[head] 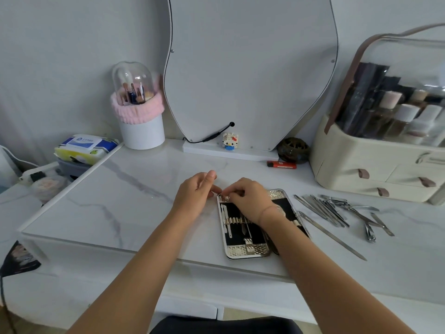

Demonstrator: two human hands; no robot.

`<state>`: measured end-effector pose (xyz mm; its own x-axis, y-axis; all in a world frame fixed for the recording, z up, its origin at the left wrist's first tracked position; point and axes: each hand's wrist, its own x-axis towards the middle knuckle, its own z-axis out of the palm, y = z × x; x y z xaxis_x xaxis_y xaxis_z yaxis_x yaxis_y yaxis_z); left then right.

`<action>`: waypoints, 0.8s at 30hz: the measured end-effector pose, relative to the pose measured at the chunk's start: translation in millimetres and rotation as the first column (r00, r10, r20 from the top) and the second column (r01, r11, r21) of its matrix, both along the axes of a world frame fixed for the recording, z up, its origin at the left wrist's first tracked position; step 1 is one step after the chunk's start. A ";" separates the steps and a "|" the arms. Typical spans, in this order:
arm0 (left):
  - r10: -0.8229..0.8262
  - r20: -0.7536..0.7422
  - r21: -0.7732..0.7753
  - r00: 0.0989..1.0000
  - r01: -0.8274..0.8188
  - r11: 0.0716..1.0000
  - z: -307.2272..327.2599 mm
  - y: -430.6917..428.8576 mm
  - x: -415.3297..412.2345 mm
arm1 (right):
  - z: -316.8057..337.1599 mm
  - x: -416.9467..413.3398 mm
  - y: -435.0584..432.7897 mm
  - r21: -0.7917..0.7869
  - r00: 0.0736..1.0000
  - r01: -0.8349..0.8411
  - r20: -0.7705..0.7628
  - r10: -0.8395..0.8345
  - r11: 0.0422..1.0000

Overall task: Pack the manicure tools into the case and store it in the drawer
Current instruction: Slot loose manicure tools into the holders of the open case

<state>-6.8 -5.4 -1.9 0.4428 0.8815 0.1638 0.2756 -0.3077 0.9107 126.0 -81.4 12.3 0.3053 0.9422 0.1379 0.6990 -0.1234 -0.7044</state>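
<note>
In the head view, the case (243,249) is laid open on the table (120,201), near its front edge, so that the elastic loops face upward. A few slotted tools (227,220) are seen in it. Its far left corner is pinched by the curled fingers of the right hand (250,201), probably to steady it or seat a piece. The left hand (195,194) is placed just beside that corner with fingers bent, but whether anything is held cannot be told. The loose tools (337,210) are spread to the right, within reach. Most of the packing is judged undone.
</note>
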 end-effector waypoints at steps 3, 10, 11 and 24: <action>-0.008 -0.008 0.012 1.000 0.008 1.000 0.4 -0.2 -1.1 | 3.6 -5.1 3.0 0.012 0.997 0.070 -0.015 -0.070 0.997; -0.031 0.035 -0.022 0.999 0.032 0.999 -6.5 7.4 1.4 | 36.5 43.9 -50.8 0.120 0.982 0.149 -0.134 -0.133 0.981; -0.034 0.034 -0.024 0.999 0.034 0.999 -6.5 7.2 2.0 | 39.2 60.0 -65.9 0.113 0.980 0.193 -0.081 -0.184 0.975; -0.036 0.057 -0.021 0.998 0.038 0.999 -6.5 4.8 1.2 | 21.8 98.4 -134.9 -0.243 0.911 0.382 0.264 -0.318 0.892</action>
